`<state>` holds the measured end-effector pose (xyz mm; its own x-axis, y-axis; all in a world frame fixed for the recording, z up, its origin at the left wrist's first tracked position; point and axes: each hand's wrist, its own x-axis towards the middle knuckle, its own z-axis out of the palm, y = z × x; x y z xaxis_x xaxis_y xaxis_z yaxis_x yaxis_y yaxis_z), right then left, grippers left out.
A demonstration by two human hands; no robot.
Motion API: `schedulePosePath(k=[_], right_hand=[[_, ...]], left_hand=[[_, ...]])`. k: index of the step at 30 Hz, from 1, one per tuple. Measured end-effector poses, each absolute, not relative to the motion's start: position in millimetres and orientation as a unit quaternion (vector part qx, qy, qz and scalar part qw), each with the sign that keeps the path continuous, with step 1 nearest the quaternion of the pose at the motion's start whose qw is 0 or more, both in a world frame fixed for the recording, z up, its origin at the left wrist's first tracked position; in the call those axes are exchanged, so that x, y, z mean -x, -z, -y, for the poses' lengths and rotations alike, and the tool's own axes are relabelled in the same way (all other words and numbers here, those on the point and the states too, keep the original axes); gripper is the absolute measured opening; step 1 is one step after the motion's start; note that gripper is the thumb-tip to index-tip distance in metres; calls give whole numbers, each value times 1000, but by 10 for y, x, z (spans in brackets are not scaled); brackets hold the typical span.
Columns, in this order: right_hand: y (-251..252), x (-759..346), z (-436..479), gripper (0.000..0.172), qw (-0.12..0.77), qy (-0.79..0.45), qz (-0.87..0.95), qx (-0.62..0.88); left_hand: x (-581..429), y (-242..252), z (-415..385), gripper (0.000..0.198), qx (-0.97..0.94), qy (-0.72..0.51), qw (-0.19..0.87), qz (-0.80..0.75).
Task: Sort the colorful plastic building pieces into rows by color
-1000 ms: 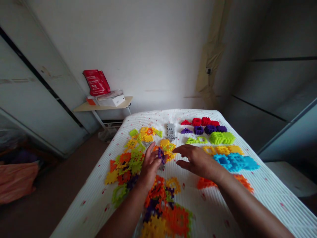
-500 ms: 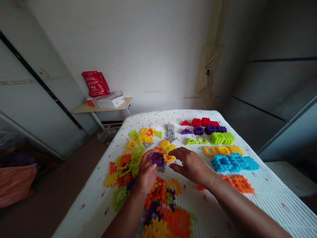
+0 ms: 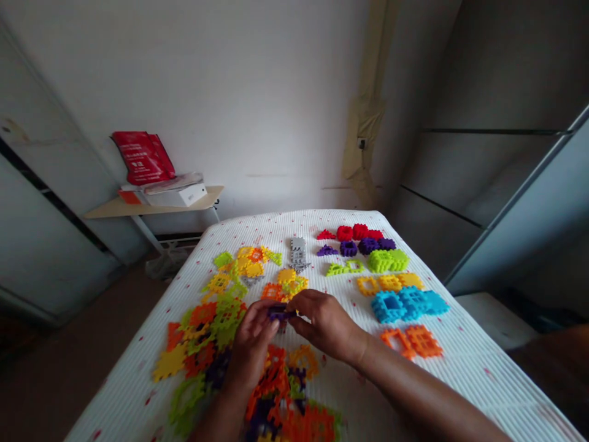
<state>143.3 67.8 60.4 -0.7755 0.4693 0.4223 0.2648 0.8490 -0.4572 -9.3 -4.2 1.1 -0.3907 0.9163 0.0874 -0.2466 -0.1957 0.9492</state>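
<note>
A purple building piece (image 3: 278,312) with a notched edge is tilted nearly edge-on between my hands. My left hand (image 3: 252,334) grips its left side, fingers behind and thumb in front. My right hand (image 3: 324,322) pinches at its right end, with a bit of yellow showing by the fingertips. Just beyond my fingers lie orange pieces (image 3: 272,291) and yellow pieces (image 3: 288,275). Below and left of my hands spreads a mixed heap of orange, green, yellow and purple pieces (image 3: 202,314), partly hidden by my left forearm.
Sorted by colour on the right are red (image 3: 360,231), purple (image 3: 368,245), green (image 3: 388,261), yellow (image 3: 390,282), blue (image 3: 409,304) and orange pieces (image 3: 423,341). Grey pieces (image 3: 298,252) stand mid-bed. A small table (image 3: 151,209) carries a white box (image 3: 177,195) and red bag (image 3: 142,158).
My right hand has come left and closed at the purple piece, which has turned from face-on to nearly edge-on. The whole view has shifted to the right.
</note>
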Motion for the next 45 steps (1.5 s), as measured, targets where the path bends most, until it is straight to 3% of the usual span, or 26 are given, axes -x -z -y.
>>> schedulePosePath(k=[10, 17, 24, 34, 40, 45], right_hand=[[-531, -1433, -757, 14, 262, -108, 930, 233], [-523, -1405, -713, 34, 197, -32, 958, 207], [-546, -1362, -628, 20, 181, -5, 953, 241], [-527, -1328, -613, 17, 191, -25, 953, 232], [-669, -1615, -1044, 38, 220, -69, 941, 248], [-869, -2003, -1885, 53, 174, -23, 893, 415]], left_hand=[[101, -78, 69, 32, -396, -578, 329, -633], [112, -26, 78, 36, -393, -561, 338, -645], [41, -43, 78, 39, -395, -556, 353, -641], [35, -54, 76, 40, -366, -575, 362, -636], [46, -88, 90, 39, -381, -583, 333, -635], [55, -29, 76, 38, -379, -585, 342, -630]])
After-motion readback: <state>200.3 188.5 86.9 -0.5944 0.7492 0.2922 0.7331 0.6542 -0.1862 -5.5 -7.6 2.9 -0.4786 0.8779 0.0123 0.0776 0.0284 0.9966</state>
